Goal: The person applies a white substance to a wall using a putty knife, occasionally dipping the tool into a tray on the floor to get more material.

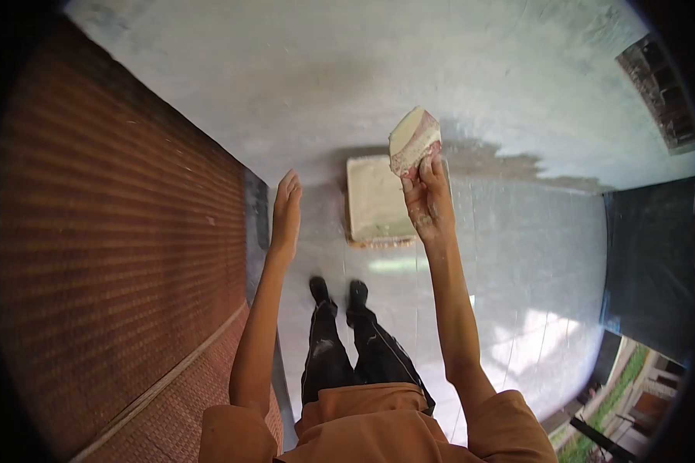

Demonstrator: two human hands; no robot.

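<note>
My right hand (427, 197) grips a pale, cream-coated piece with reddish streaks (415, 143), raised in front of the grey wall. White residue marks its fingers and palm. My left hand (287, 210) is held up at the left, fingers stretched out, with nothing in it. Between and beyond the hands, a rectangular cream-coloured block or container (377, 201) rests low near the wall; its right part is hidden behind my right hand.
A woven brown panel (123, 231) runs along the left side. The grey wall (301, 85) spans the front, with a dark vent-like opening (660, 92) at upper right. A dark sheet (652, 262) hangs at the right, above an opening to outdoors.
</note>
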